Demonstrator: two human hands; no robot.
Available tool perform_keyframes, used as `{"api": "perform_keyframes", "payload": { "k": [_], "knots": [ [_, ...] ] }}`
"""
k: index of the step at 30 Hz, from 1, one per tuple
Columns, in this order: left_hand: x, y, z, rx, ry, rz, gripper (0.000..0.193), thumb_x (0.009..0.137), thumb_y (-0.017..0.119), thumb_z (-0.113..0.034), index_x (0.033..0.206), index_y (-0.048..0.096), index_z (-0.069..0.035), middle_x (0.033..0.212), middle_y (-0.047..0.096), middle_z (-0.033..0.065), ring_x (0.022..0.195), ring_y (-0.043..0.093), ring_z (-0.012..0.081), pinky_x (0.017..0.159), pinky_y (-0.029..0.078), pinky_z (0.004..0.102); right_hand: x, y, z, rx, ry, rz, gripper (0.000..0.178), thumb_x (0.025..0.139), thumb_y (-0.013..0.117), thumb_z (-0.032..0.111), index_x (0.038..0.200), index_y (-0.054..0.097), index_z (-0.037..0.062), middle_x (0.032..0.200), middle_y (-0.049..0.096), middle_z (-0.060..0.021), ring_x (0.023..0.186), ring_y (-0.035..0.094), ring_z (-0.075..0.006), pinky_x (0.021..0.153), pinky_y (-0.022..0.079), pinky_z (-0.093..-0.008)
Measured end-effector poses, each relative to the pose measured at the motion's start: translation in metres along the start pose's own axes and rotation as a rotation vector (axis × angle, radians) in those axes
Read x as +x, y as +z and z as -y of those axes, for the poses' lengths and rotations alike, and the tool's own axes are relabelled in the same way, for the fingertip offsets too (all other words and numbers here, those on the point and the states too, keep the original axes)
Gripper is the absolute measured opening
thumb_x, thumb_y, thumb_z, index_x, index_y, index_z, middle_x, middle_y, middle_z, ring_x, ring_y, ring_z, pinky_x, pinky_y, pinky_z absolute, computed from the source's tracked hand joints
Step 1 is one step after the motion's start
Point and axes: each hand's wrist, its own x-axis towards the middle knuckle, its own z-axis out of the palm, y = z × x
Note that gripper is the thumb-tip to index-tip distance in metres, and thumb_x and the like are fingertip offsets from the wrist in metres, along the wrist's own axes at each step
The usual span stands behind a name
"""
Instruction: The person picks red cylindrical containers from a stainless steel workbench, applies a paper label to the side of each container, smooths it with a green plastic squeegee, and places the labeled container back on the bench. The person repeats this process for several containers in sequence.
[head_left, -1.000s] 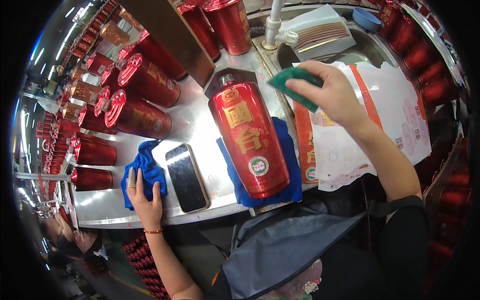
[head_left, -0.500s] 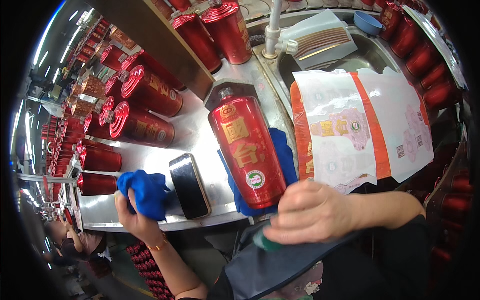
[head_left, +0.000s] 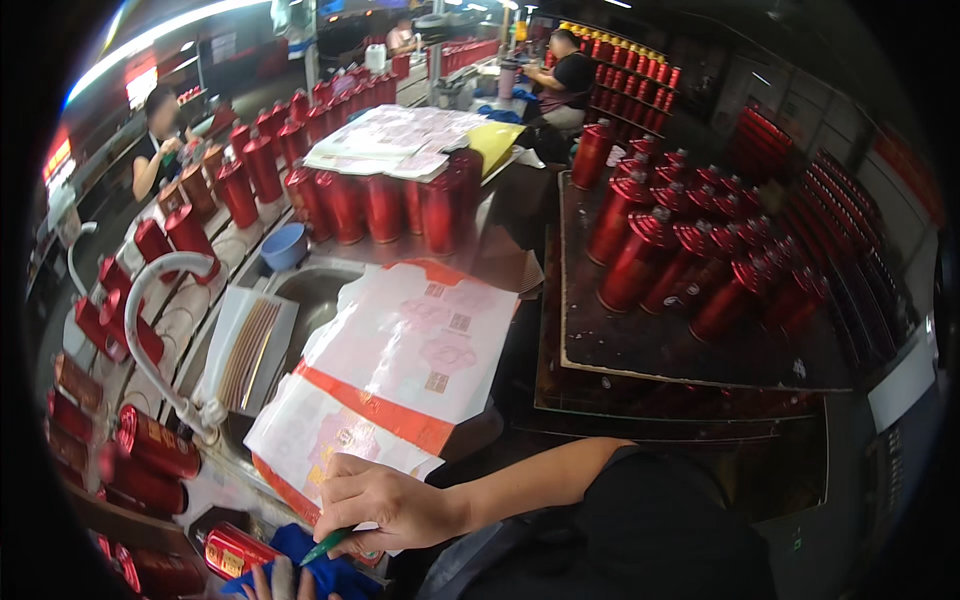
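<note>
My right hand (head_left: 390, 506) is closed round a slim green pointed tool (head_left: 328, 544), its tip aimed down to the left. The hand is over the lower edge of a printed label sheet (head_left: 400, 340), white and pink with an orange-red band. At the bottom edge, the fingers of my left hand (head_left: 283, 582) show spread apart by a blue cloth (head_left: 340, 578); one finger looks pale and covered. The rest of that hand is out of frame. A red bottle with gold print (head_left: 236, 552) lies beside the cloth, just beyond my left fingers.
A steel sink (head_left: 318, 290) with a curved white tap (head_left: 150, 300) is at left, under the sheets. A blue bowl (head_left: 285, 247) stands behind it. Many red bottles (head_left: 640, 245) crowd a dark board (head_left: 660, 365) at right. Two co-workers (head_left: 572, 80) (head_left: 160, 140) sit farther off.
The view has swung to the right, bringing the sink, label sheets and bottle-laden board inward. My left hand, earlier gripping a bunched blue cloth, now shows spread fingers. The right still holds the green tool.
</note>
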Motion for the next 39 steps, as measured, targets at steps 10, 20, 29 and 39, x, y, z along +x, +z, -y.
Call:
{"api": "perform_keyframes", "payload": {
  "k": [10, 20, 29, 39],
  "knots": [
    [0.031, -0.01, 0.027, 0.026, -0.286, -0.021, 0.046, 0.091, 0.069, -0.024, 0.134, 0.065, -0.007, 0.158, 0.046, 0.0131, 0.151, 0.027, 0.0458, 0.123, 0.024, 0.0577, -0.006, 0.021, 0.0, 0.028, 0.031, -0.012, 0.021, 0.084, 0.083, 0.014, 0.102, 0.073, 0.0087, 0.092, 0.062, -0.0041, 0.095, 0.052, -0.0242, 0.088, 0.043, -0.0355],
    [-0.002, -0.004, 0.02, -0.132, -0.152, -0.011, 0.033, 0.089, 0.067, -0.022, 0.118, 0.074, -0.01, 0.144, 0.062, 0.0105, 0.146, 0.037, 0.0489, 0.12, 0.029, 0.0604, 0.004, 0.036, -0.006, 0.069, 0.095, 0.132, 0.018, 0.088, 0.08, 0.014, 0.103, 0.075, 0.0083, 0.091, 0.065, -0.0035, 0.094, 0.053, -0.0233, 0.088, 0.043, -0.0344],
    [-0.033, 0.007, -0.013, -0.515, -0.078, -0.147, 0.01, 0.08, 0.06, -0.009, 0.079, 0.069, -0.004, 0.104, 0.076, 0.0109, 0.109, 0.07, 0.0336, 0.101, 0.047, 0.0479, 0.022, 0.052, -0.011, 0.107, 0.166, 0.255, 0.022, 0.083, 0.083, 0.012, 0.104, 0.076, 0.0078, 0.09, 0.067, -0.0018, 0.092, 0.054, -0.0208, 0.086, 0.043, -0.0335],
    [-0.147, -0.094, 0.032, 0.088, -0.727, -0.618, 0.024, 0.087, 0.053, -0.007, 0.092, 0.067, 0.012, 0.098, 0.069, 0.0257, 0.1, 0.064, 0.0399, 0.102, 0.046, 0.0482, 0.057, 0.074, -0.003, 0.073, 0.355, 0.703, 0.023, 0.087, 0.079, 0.012, 0.108, 0.073, 0.0037, 0.094, 0.07, -0.0109, 0.086, 0.069, -0.0244, 0.077, 0.054, -0.0318]
  ]
}}
